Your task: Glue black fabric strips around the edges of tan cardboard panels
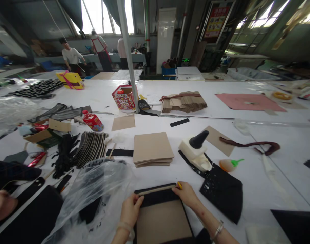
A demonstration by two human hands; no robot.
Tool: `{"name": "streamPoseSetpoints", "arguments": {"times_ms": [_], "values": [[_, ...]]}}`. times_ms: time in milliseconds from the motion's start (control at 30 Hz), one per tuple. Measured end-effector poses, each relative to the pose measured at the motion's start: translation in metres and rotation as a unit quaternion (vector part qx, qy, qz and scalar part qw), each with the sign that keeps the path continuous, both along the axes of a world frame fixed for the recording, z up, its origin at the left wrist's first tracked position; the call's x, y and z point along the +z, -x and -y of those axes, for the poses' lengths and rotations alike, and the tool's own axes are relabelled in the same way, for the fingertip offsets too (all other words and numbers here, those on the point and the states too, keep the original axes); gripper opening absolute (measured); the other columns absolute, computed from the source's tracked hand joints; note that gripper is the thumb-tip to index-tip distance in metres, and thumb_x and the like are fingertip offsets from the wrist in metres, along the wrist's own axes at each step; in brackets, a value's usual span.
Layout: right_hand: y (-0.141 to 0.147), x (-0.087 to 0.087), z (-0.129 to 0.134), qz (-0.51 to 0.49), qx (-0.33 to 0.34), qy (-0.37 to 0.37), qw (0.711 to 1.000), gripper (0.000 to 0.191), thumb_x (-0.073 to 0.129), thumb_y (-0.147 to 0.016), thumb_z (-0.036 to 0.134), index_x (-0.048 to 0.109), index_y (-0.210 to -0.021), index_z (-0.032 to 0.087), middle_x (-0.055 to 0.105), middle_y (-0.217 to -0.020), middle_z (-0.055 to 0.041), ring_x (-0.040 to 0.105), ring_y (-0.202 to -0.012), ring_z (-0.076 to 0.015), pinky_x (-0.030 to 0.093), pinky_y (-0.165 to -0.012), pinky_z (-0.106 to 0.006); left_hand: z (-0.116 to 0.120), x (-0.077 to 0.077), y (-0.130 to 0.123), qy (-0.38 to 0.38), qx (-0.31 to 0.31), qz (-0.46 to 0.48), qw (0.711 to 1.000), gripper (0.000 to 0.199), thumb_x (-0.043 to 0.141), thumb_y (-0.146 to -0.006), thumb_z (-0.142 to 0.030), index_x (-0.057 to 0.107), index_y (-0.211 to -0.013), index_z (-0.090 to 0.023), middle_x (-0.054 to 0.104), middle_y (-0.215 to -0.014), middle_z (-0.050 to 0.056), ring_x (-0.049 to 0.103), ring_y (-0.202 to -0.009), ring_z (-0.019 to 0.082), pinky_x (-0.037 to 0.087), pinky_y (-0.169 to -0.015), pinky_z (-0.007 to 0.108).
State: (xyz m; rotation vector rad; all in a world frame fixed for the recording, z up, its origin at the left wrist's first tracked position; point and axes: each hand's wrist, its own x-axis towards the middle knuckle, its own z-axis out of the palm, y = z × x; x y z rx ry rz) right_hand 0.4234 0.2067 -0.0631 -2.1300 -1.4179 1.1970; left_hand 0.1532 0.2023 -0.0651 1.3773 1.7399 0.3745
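A black sheet (157,199) with a beige board (163,220) on it lies in front of me at the near table edge. Along its far edge runs a narrow beige strip (156,190). My left hand (130,208) pinches the strip's left end, thumb and fingers together. At the other end, my right hand (187,195) is closed on the strip and the black edge. A small yellow tool (179,185), possibly a pen, sticks out between the right fingers; most of it is hidden.
Beyond my hands sits a stack of beige boards (153,149). A white glue container (195,152) with a black nozzle lies on black pieces (223,193) to the right. Clear plastic film (94,200) covers the left side. Farther off stand a metal post (129,57) and several people.
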Motion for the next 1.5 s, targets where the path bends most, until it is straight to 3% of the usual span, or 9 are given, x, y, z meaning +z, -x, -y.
{"name": "streamPoseSetpoints", "arguments": {"times_ms": [100, 400, 1067, 1200, 1300, 1500], "values": [[0.001, -0.005, -0.001, 0.024, 0.014, -0.002, 1.000, 0.018, 0.054, -0.077, 0.022, 0.049, -0.060, 0.020, 0.057, -0.060, 0.0014, 0.052, -0.063, -0.0150, 0.031, -0.059, -0.026, -0.004, 0.000, 0.003, -0.021, -0.023, -0.048, 0.998, 0.026, 0.048, -0.083, -0.036, 0.049, -0.061, -0.022, 0.052, -0.055, -0.004, 0.051, -0.059, 0.014, 0.034, -0.059, 0.026], [0.006, -0.009, -0.005, 0.103, 0.019, 0.023, 0.994, 0.016, 0.055, -0.080, 0.031, 0.055, -0.068, 0.020, 0.065, -0.072, -0.0042, 0.059, -0.071, -0.0188, 0.032, -0.061, -0.027, -0.009, -0.004, 0.006, 0.013, -0.025, -0.114, 0.993, 0.029, 0.048, -0.083, -0.041, 0.058, -0.065, -0.021, 0.064, -0.063, 0.001, 0.059, -0.065, 0.018, 0.035, -0.062, 0.027], [0.012, -0.004, -0.003, 0.155, 0.030, 0.024, 0.987, 0.014, 0.054, -0.082, 0.032, 0.052, -0.072, 0.022, 0.068, -0.078, -0.0047, 0.063, -0.078, -0.0213, 0.032, -0.059, -0.027, -0.009, -0.016, 0.010, -0.015, -0.005, -0.069, 0.997, 0.033, 0.043, -0.079, -0.048, 0.048, -0.059, -0.023, 0.055, -0.053, -0.002, 0.055, -0.059, 0.017, 0.035, -0.059, 0.027], [0.015, 0.002, 0.000, 0.172, 0.028, 0.004, 0.985, 0.011, 0.053, -0.083, 0.033, 0.048, -0.087, 0.023, 0.067, -0.090, -0.0056, 0.063, -0.083, -0.0232, 0.032, -0.060, -0.027, -0.002, -0.018, 0.006, -0.054, 0.012, -0.071, 0.996, 0.024, 0.042, -0.081, -0.045, 0.046, -0.072, -0.024, 0.050, -0.055, -0.004, 0.052, -0.056, 0.017, 0.034, -0.059, 0.027], [0.014, 0.003, 0.004, 0.171, 0.050, -0.013, 0.984, 0.009, 0.047, -0.086, 0.032, 0.043, -0.087, 0.024, 0.067, -0.089, -0.0045, 0.062, -0.083, -0.0226, 0.034, -0.061, -0.027, 0.007, -0.019, 0.003, -0.080, 0.025, -0.065, 0.994, 0.021, 0.039, -0.084, -0.043, 0.046, -0.079, -0.024, 0.047, -0.055, -0.005, 0.050, -0.055, 0.017, 0.033, -0.060, 0.028], [-0.012, -0.021, 0.012, 0.153, 0.063, -0.027, 0.986, 0.017, 0.041, -0.086, 0.041, 0.041, -0.077, 0.026, 0.065, -0.072, -0.0022, 0.063, -0.070, -0.0230, 0.038, -0.059, -0.029, 0.016, -0.021, 0.005, -0.100, 0.065, -0.034, 0.992, 0.018, 0.039, -0.087, -0.038, 0.048, -0.080, -0.024, 0.052, -0.059, -0.003, 0.054, -0.059, 0.016, 0.038, -0.061, 0.026]]}}
